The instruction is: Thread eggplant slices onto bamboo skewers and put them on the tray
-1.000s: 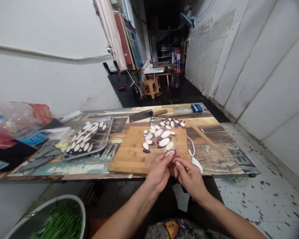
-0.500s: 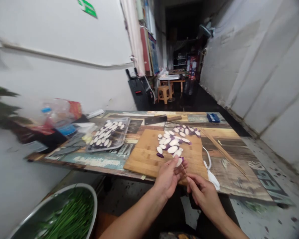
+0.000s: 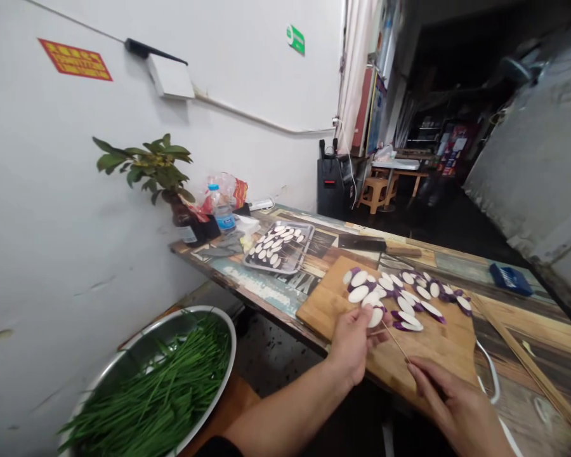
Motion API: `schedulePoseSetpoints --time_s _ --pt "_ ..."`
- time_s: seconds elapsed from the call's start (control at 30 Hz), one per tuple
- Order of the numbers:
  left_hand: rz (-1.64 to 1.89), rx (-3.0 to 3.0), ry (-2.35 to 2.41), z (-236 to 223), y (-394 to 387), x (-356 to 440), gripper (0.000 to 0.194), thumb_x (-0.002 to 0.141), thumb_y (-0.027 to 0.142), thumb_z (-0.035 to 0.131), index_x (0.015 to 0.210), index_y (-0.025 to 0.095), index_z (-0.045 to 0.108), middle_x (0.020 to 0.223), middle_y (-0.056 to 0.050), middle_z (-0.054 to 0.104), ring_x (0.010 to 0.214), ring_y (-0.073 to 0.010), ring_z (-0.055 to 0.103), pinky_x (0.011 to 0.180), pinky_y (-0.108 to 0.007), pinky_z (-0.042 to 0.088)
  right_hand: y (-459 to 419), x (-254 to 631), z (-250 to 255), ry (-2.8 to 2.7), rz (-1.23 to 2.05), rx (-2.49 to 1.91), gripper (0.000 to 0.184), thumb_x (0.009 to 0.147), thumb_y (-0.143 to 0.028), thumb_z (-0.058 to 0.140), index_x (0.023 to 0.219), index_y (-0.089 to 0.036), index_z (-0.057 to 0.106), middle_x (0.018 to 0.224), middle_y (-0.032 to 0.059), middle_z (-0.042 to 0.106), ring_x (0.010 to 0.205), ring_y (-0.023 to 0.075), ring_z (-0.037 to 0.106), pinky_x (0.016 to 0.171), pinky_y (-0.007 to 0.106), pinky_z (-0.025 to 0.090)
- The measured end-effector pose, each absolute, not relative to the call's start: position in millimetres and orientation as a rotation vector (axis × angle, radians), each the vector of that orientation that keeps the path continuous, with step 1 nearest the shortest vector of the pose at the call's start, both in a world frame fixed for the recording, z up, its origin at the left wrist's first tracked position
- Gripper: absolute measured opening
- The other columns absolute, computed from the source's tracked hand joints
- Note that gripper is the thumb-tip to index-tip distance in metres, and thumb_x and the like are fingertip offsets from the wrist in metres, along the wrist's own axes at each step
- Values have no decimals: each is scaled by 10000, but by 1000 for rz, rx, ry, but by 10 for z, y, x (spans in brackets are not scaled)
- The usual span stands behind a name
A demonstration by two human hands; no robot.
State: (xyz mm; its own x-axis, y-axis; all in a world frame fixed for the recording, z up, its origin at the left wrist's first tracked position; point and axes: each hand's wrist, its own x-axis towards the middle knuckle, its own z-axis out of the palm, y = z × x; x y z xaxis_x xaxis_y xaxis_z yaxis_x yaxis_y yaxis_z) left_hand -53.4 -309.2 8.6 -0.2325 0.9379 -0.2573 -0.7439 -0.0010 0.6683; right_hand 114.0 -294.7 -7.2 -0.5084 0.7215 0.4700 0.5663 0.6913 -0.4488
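Observation:
My left hand pinches white, purple-skinned eggplant slices over the near side of the wooden cutting board. A thin wooden skewer runs from those slices to my right hand, whose fingers are closed on its lower end. How deep the skewer sits in the slices is hidden by my left fingers. More loose eggplant slices lie heaped across the board, cut faces mostly up. To the left, a clear tray holds several rows of skewered slices, with sticks poking out toward the right.
A cleaver lies behind the board. Loose skewers and a blue box are at the right. A steel bowl of green chives stands lower left. A water bottle and potted plant stand at the table's left end.
My view has swung left, so the table and hands appear turned and the plant and chive bowl show more fully. Both hands keep their hold on the slices and skewer.

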Motion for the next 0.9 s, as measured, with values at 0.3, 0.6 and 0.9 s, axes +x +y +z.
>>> schedulePoseSetpoints --time_s 0.3,0.6,0.9 --pt "1975 477 1067 88 -3101 -1348 404 775 459 531 1003 133 602 993 -117 617 934 -200 565 773 -311 451 -2334 -85 215 -2486 346 -763 332 896 -336 343 933 -167 626 664 25 647 554 135 595 533 224 436" --pt "1599 1612 1825 -463 -3275 -1475 370 867 296 370 541 198 514 539 -57 472 581 -154 433 632 -320 307 -1450 -1532 157 -2678 217 -850 316 876 -281 344 878 -183 644 724 37 658 659 152 592 601 217 371" --pt "1432 1814 1906 -606 -3224 -1440 333 856 269 375 595 213 573 559 -85 523 597 -177 465 619 -343 279 -1339 -2164 5 -2821 -11 -968 290 891 -274 356 876 -187 633 844 72 674 775 177 600 614 230 335"
